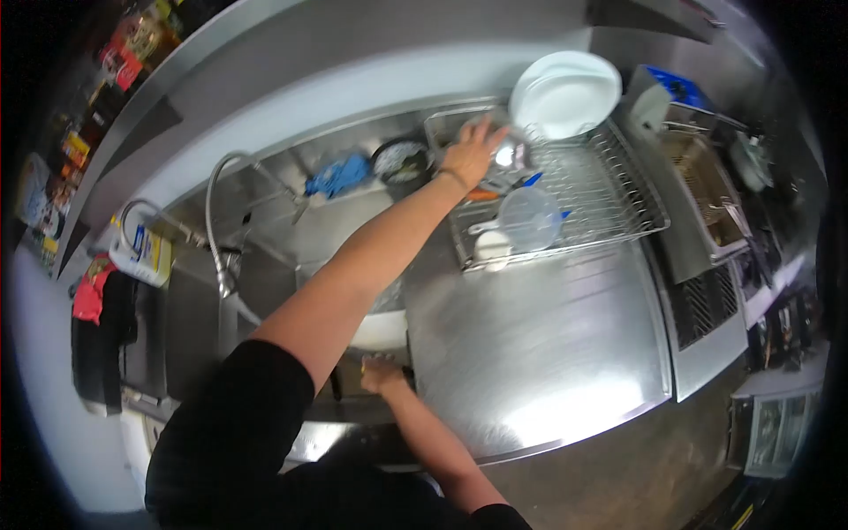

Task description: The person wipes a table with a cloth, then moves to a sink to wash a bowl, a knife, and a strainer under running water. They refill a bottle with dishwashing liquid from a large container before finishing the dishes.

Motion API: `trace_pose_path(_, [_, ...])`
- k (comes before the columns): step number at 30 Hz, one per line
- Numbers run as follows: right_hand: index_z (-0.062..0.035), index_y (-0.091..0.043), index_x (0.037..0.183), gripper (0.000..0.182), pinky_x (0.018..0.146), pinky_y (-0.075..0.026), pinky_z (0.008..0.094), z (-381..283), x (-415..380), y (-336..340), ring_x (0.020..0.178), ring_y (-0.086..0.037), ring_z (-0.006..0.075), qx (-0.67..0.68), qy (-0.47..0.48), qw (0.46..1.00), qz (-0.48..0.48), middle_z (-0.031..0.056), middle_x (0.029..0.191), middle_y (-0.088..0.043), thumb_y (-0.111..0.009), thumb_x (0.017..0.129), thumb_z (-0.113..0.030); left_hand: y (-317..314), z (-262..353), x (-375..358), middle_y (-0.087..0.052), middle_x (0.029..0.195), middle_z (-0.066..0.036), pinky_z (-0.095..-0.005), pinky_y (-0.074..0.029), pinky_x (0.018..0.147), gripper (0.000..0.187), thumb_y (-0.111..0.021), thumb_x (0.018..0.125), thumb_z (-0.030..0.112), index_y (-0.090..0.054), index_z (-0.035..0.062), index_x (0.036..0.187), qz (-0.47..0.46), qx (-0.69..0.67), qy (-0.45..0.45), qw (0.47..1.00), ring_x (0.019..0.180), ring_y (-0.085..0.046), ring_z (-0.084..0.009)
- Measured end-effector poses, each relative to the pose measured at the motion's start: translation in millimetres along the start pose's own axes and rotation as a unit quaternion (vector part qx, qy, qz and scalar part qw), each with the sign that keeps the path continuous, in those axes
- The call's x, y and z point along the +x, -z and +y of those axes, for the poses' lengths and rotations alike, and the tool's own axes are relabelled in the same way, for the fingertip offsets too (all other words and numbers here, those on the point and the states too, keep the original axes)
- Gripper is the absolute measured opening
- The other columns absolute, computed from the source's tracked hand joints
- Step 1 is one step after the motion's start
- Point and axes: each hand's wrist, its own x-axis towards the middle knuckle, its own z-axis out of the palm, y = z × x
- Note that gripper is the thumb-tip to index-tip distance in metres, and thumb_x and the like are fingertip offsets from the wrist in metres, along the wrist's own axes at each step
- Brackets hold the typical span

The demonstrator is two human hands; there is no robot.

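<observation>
My left hand reaches across to the back left of the wire dish rack, its fingers spread, beside a shiny metal bowl. Whether it touches the bowl is unclear. Below it in the rack lie utensils with orange and blue handles, a clear plastic container and a small white cup. White oval plates stand at the rack's back. Over the sink's front part, my right hand has its fingers curled around something small and yellowish that I cannot make out.
A blue cloth and a dark pan sit behind the sink. The hose faucet stands left, near a yellow-labelled jug. A steel counter extends right towards a fryer basket.
</observation>
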Motion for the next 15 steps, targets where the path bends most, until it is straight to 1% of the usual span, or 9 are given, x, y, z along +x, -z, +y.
trace_pose_path(2, [-0.0037, -0.054, 0.111, 0.036, 0.097, -0.036, 0.0453, -4.1, -10.6, 19.1, 0.115, -0.048, 0.0315, 0.053, -0.029, 0.997, -0.039, 0.0189, 0.118, -0.053, -0.045, 0.080, -0.019, 13.1, 3.5, -6.4, -0.022, 0.141, -0.014, -0.0455, -0.047, 0.089, 0.071, -0.058, 0.078, 0.011, -0.023, 0.0258, 0.139, -0.042, -0.013, -0.012, 0.999, 0.124, -0.031, -0.0376])
trace_pose_path(4, [-0.0025, -0.045, 0.123, 0.048, 0.104, -0.028, 0.0437, -2.2, -3.5, 16.7, 0.123, -0.038, 0.0372, 0.041, -0.026, 0.995, -0.085, 0.0204, 0.133, -0.040, -0.040, 0.080, -0.022, 25.6, 2.6, -12.9, -0.024, 0.141, -0.014, -0.0503, -0.043, 0.090, 0.074, -0.063, 0.077, 0.020, -0.023, 0.0254, 0.139, -0.094, 0.009, -0.031, 0.995, 0.124, -0.031, -0.0373])
trace_pose_path(7, [-0.0029, -0.046, 0.122, 0.048, 0.102, -0.032, 0.0418, 4.5, 8.4, -9.2, 0.119, -0.042, 0.0374, 0.062, -0.020, 0.996, -0.054, 0.0191, 0.128, -0.046, -0.044, 0.079, -0.022, 32.5, -11.9, -28.0, -0.029, 0.138, -0.013, -0.0477, -0.041, 0.093, 0.070, -0.064, 0.077, 0.027, -0.029, 0.0236, 0.137, -0.092, 0.006, -0.059, 0.994, 0.122, -0.035, -0.0363])
trace_pose_path(9, [-0.0030, -0.048, 0.120, 0.047, 0.098, -0.036, 0.0406, -3.8, -3.8, 11.4, 0.113, -0.048, 0.0337, 0.021, -0.030, 0.998, -0.045, 0.0182, 0.122, -0.051, -0.049, 0.076, -0.022, 54.4, -15.4, -43.0, -0.040, 0.131, -0.012, -0.0406, -0.044, 0.089, 0.057, -0.063, 0.078, 0.027, -0.040, 0.0185, 0.130, -0.004, -0.119, -0.081, 0.990, 0.113, -0.046, -0.0322])
trace_pose_path(11, [-0.0034, -0.048, 0.118, 0.046, 0.096, -0.037, 0.0412, -1.9, -1.0, 2.2, 0.111, -0.050, 0.0323, 0.006, -0.018, 0.999, -0.040, 0.0178, 0.119, -0.053, -0.050, 0.075, -0.022, 90.7, -14.2, -87.7, -0.053, 0.115, -0.011, -0.0360, -0.048, 0.080, 0.041, -0.061, 0.081, 0.025, -0.051, 0.0120, 0.119, 0.023, -0.221, -0.040, 0.974, 0.097, -0.057, -0.0261])
trace_pose_path(12, [-0.0037, -0.049, 0.116, 0.046, 0.094, -0.039, 0.0418, -0.8, 0.1, -1.2, 0.109, -0.052, 0.0308, -0.005, -0.012, 1.000, -0.026, 0.0174, 0.116, -0.054, -0.051, 0.074, -0.022, 94.1, -16.2, -114.5, -0.061, 0.096, -0.010, -0.0343, -0.049, 0.067, 0.026, -0.059, 0.083, 0.022, -0.059, 0.0088, 0.106, 0.071, -0.313, -0.033, 0.946, 0.079, -0.061, -0.0226])
trace_pose_path(13, [-0.0050, -0.051, 0.114, 0.043, 0.092, -0.040, 0.0414, -0.9, 0.5, 0.4, 0.108, -0.053, 0.0303, -0.001, -0.004, 1.000, -0.029, 0.0189, 0.112, -0.056, -0.052, 0.074, -0.022, 102.2, -16.4, -149.5, -0.063, 0.081, -0.007, -0.0303, -0.049, 0.059, 0.019, -0.058, 0.084, 0.018, -0.062, 0.0077, 0.099, 0.118, -0.335, -0.020, 0.935, 0.067, -0.061, -0.0195])
trace_pose_path(14, [-0.0050, -0.051, 0.114, 0.043, 0.092, -0.040, 0.0414, -2.6, -1.7, 7.1, 0.108, -0.053, 0.0303, -0.007, 0.003, 0.999, -0.034, 0.0189, 0.112, -0.056, -0.052, 0.074, -0.022, 110.7, -14.0, -190.1, -0.063, 0.076, -0.010, -0.0318, -0.049, 0.058, 0.015, -0.057, 0.083, 0.015, -0.063, 0.0064, 0.094, 0.110, -0.387, 0.032, 0.915, 0.067, -0.062, -0.0224])
trace_pose_path(15, [-0.0061, -0.051, 0.113, 0.042, 0.090, -0.041, 0.0424, -5.1, -6.0, 16.7, 0.104, -0.054, 0.0322, -0.020, 0.027, 0.999, -0.041, 0.0196, 0.107, -0.058, -0.052, 0.074, -0.022, 110.1, -17.1, -234.6, -0.064, 0.077, -0.010, -0.0272, -0.049, 0.056, 0.014, -0.057, 0.083, 0.012, -0.062, 0.0046, 0.093, 0.051, -0.421, 0.108, 0.899, 0.062, -0.062, -0.0180])
